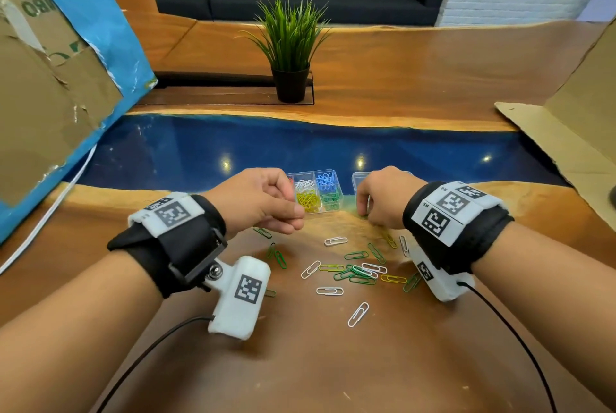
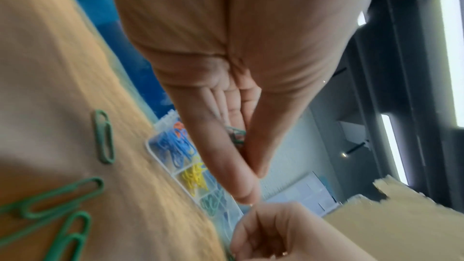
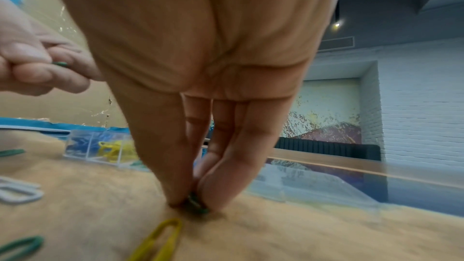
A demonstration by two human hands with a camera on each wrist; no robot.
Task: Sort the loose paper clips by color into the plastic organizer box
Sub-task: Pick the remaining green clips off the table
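left hand (image 1: 258,201) pinches green clips (image 2: 235,134); right hand (image 1: 383,197) fingers (image 3: 175,176) nip another green clip (image 3: 197,204) flat on the desk (image 1: 333,362). light, slick wire, so probably best pinched across the loop.

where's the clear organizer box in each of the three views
Head: the organizer box sits centre frame, at the wood's edge between the left hand and right hand.
Left wrist: lower centre, running diagonally, partly behind the left fingers.
Right wrist: left of centre, on the table behind the right fingers.
Shared landmark: its yellow clips.
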